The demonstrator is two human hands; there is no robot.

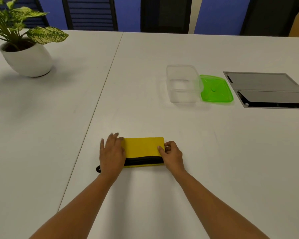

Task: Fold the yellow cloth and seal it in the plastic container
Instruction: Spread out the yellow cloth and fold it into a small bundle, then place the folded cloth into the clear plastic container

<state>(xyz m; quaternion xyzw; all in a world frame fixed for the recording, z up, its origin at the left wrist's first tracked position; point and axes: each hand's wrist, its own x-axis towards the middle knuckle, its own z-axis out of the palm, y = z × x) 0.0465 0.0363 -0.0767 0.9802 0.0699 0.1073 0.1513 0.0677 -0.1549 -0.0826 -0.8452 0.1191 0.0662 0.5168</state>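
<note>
**A:** Where is the cloth?

**B:** I see the yellow cloth (142,147) folded into a flat rectangle on the white table (214,152), close in front of the person. A black trim runs along its near edge. A small black loop (98,169) sticks out at the left.

**A:** And the hands?

**B:** The left hand (111,155) lies flat on the cloth's left end with its fingers stretched out, pressing down. The right hand (173,155) pinches the right edge between thumb and curled fingers.

**A:** What's around it?

**B:** The plastic container (182,83) stands well apart, farther back and to the right, open at the top. Its green lid (216,88) lies flat just beside it on the right. Past the lid I see a grey panel (266,88) set into the tabletop. From cloth to container I see only white tabletop.

**A:** Edges?

**B:** A seam (102,94) between two tabletops runs diagonally just left of the left hand. A potted plant (24,49) sits far back on the left. Dark chairs (90,13) line the far edge.
</note>
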